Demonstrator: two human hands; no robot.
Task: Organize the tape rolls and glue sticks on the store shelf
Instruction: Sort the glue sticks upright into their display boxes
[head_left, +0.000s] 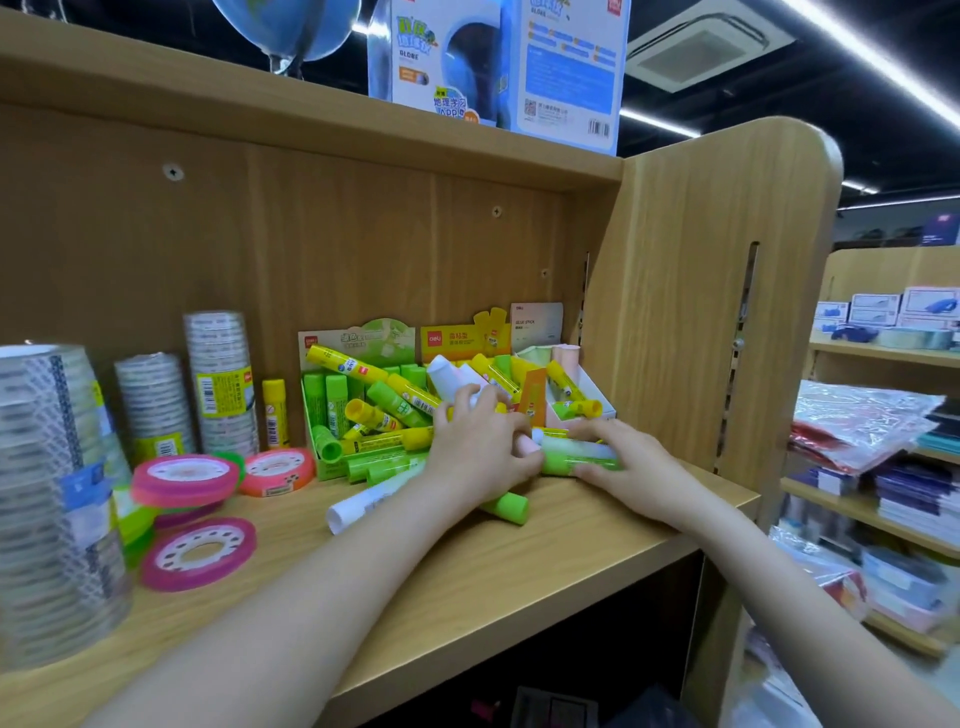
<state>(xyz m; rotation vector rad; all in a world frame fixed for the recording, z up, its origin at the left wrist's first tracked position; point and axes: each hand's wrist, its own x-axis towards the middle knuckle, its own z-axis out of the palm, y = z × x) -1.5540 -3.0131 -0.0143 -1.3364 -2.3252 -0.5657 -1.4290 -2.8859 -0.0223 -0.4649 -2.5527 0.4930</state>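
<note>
Where both forearms reach in, left hand (475, 447) curls around a pink-capped glue stick (527, 446); right hand (631, 470) pinches a green glue stick (576, 457). Four clear tape stacks (150, 402) leftward, nearest cropped. Jumbled sticks in cardboard display boxes (358, 340), uncountable. Wooden shelf (519, 561), store aisle.

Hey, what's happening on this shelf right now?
A person is sorting stationery on a wooden store shelf. Both hands are at a jumbled pile of glue sticks spilling from display boxes: the left hand grips sticks in the heap, and the right hand holds a green glue stick lying on the shelf. To the left, stacks of clear tape rolls stand upright, and pink tape rolls lie loose, not yet tidied.
</note>
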